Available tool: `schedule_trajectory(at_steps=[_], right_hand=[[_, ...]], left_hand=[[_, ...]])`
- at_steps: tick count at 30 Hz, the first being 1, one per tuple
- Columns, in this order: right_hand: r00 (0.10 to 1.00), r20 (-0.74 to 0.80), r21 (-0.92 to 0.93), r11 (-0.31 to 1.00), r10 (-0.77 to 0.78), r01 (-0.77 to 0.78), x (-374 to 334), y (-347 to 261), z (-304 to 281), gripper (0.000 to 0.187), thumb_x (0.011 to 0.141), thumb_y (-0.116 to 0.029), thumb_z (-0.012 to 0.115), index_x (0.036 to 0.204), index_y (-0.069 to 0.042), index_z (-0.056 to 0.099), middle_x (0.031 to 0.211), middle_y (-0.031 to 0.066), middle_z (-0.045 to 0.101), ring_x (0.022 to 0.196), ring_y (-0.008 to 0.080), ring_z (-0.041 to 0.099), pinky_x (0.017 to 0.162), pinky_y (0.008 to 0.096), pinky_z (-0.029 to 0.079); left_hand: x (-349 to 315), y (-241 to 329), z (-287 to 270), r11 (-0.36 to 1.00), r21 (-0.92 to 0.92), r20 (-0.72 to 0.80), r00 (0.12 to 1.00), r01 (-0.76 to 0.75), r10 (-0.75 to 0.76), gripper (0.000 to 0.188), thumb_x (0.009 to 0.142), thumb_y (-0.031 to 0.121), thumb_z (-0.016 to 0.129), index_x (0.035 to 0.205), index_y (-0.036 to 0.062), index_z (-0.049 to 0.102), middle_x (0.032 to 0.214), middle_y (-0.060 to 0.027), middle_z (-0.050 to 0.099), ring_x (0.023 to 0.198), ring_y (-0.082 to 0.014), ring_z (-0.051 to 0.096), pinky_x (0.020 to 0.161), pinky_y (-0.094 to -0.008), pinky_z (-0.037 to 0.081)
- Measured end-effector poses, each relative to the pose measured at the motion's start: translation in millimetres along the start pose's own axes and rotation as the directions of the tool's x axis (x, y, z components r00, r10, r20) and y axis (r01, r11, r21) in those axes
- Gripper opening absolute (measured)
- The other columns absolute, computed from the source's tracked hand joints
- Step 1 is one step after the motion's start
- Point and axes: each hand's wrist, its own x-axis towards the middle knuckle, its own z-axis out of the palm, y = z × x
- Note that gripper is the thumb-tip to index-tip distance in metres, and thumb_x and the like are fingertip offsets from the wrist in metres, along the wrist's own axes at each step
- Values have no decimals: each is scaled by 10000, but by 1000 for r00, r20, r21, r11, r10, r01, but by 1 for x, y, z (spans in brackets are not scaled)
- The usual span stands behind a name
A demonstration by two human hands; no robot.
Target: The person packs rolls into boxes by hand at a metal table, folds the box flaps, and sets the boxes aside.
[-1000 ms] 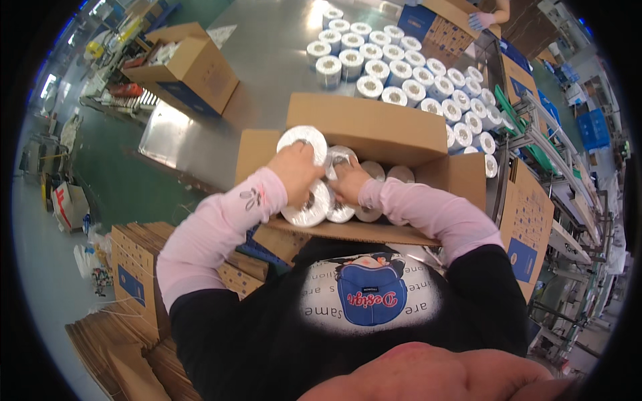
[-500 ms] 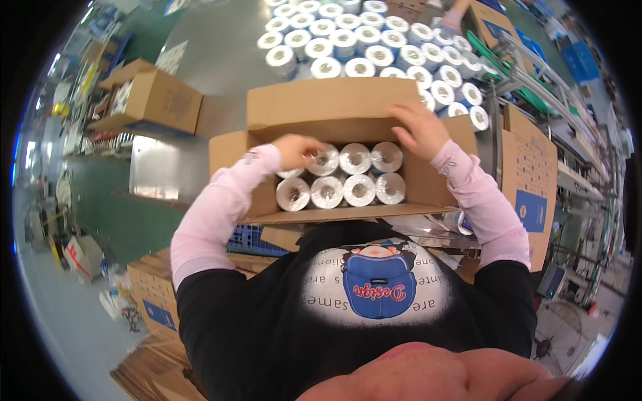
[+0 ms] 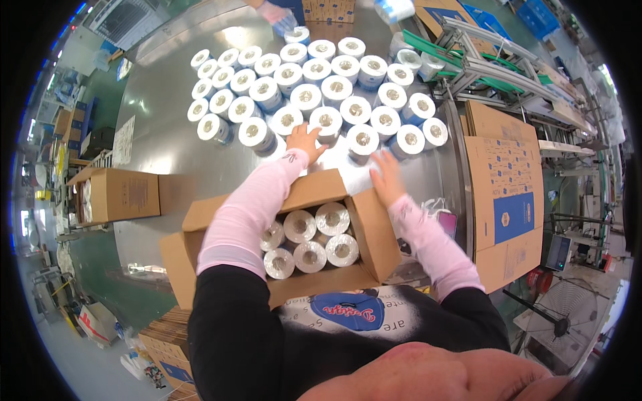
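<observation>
My left hand [image 3: 305, 142] reaches over the far side of an uncovered cardboard box [image 3: 376, 230], fingers spread at the near edge of a white roll [image 3: 326, 124]. That roll stands upright, in clear wrap with a blue label. Whether the fingertips press on it I cannot tell. To the right, my right hand [image 3: 388, 179] is open and holds nothing, just past the box's right flap and below another roll [image 3: 362, 142]. Inside the box, several wrapped white rolls [image 3: 309, 256] stand upright in two rows; my left forearm hides the box's left part.
Several more rolls [image 3: 267, 92] crowd the metal table [image 3: 160, 134]. A co-worker's hand [image 3: 275, 15] touches a roll at the far edge. A second box [image 3: 127, 194] stands at left. Flattened cartons [image 3: 505, 200] lean at right, beside a metal frame [image 3: 481, 60] with green strips.
My hands have left the box's inside and moved out past its far side toward the rolls. In view, the box sits lower and further left, turned slightly; the view has shifted too.
</observation>
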Motion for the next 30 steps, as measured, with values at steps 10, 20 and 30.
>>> schedule_trajectory(at_steps=[10,20,30], right_hand=[[849,343,-694,717,403,-61,156,36,35,567,788,-491,650,1262,-184,592,1339,167,475,1307,318,387,1070,542,261],[897,428,-595,783,116,182,-4,42,34,421,773,-394,705,1100,-128,687,1070,162,605,1087,312,545,963,454,391],[907,215,-44,931,363,-363,-21,97,2,422,777,-346,697,1121,-103,666,1056,140,616,1057,276,566,930,420,436]], left_hand=[[86,24,-20,839,259,158,836,478,-525,759,736,673,655,1299,184,512,1318,-205,485,1312,-339,393,1013,-507,357],[81,14,-29,772,268,363,682,576,-635,760,727,662,671,1313,185,582,1431,-135,428,1349,-285,364,1046,-468,333],[17,-69,-79,687,-657,124,943,311,-308,512,706,349,722,1126,61,670,997,-107,706,996,-230,659,857,-329,506]])
